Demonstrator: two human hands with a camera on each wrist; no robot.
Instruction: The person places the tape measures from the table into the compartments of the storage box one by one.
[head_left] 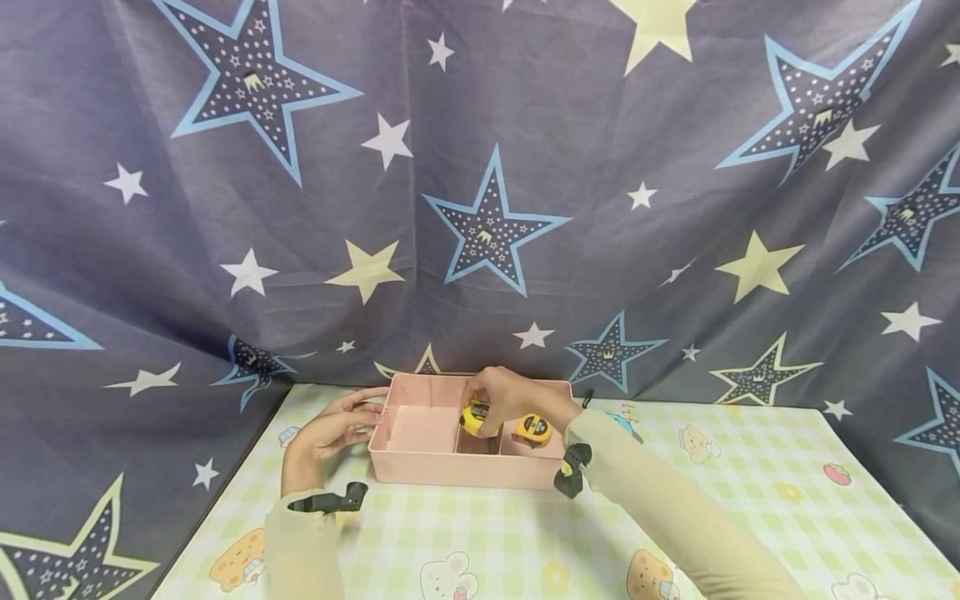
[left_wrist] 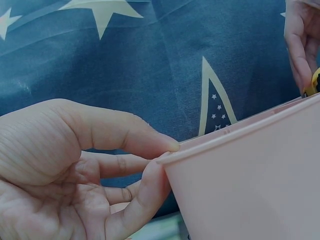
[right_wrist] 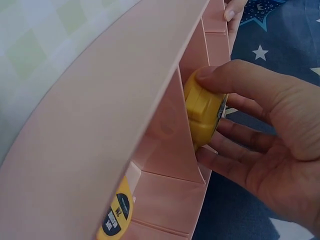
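The step in hand looks to be fitting one tape [head_left: 474, 417] into the narrow middle slot [head_left: 478, 445] of the pink box [head_left: 468, 471], though a single moment cannot settle whether it is on its way in or out. The right hand [head_left: 506, 395] has its grip around that tape, thumb on one side and fingers on the other. The tape sits at the slot's mouth, tilted, its right side partly hidden by the right divider [right_wrist: 166, 130]; how near its underside is to the slot floor is not clear. A second tape [head_left: 532, 431] lies in the right compartment [head_left: 553, 447], apart from both hands. The left compartment [head_left: 420, 429] has nothing visible in it.

The left hand [head_left: 333, 429] pinches the box's rim at the left end, thumb on top and a fingertip against the outer wall, which probably keeps the box from sliding on the tabletop [head_left: 720, 517].

If the tape is to go in, the next move calls for squaring it between the dividers, lowering it until it bears on the floor, and only then loosening the fingers. The slot looks snug for tape and fingers together, so a knuckle or the tape's edge could catch a divider; the left hand's hold seems worth keeping until then.
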